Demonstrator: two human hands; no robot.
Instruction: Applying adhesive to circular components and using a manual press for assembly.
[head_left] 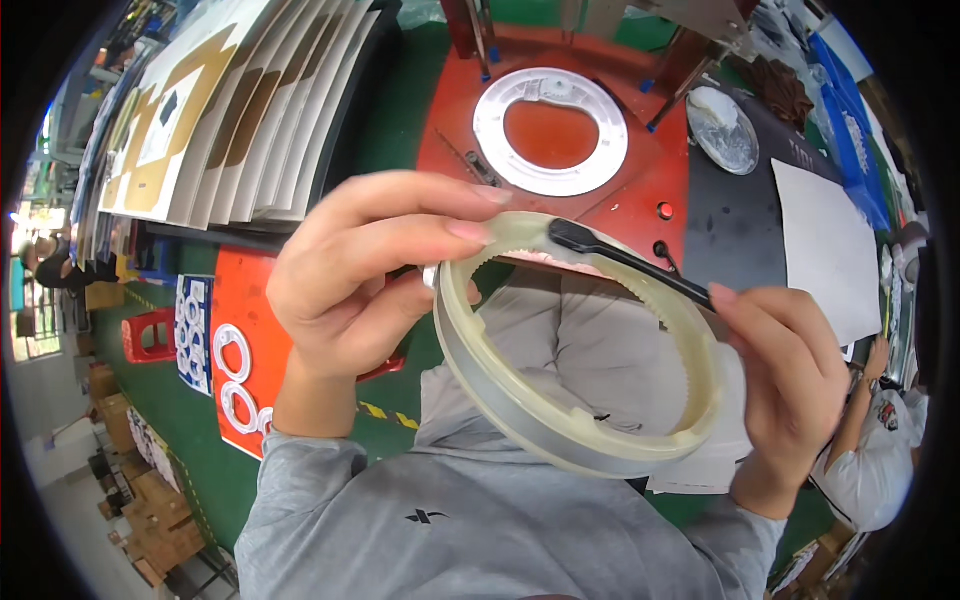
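Observation:
My left hand (335,265) pinches the rim of a pale yellowish plastic ring (500,388) between thumb and fingers. Fine teeth run along the ring's inner wall, and a greyish band goes round its outside. The ring is tilted in the air above my lap. In my right hand (785,365) is a slim black brush-like tool (645,265), gripped near its handle end. Its wider head lies against the ring's far inner edge; bristles cannot be made out. Beyond my hands, a flat white ring (492,125) rests on the red work surface (450,95).
Dark metal posts (470,35) stand behind the white ring. A shallow dish (725,130) with white matter and a white sheet (825,250) lie at right. Upright card dividers (235,130) stand at left. White rings (232,355) lie lower left. A co-worker (875,460) is at far right.

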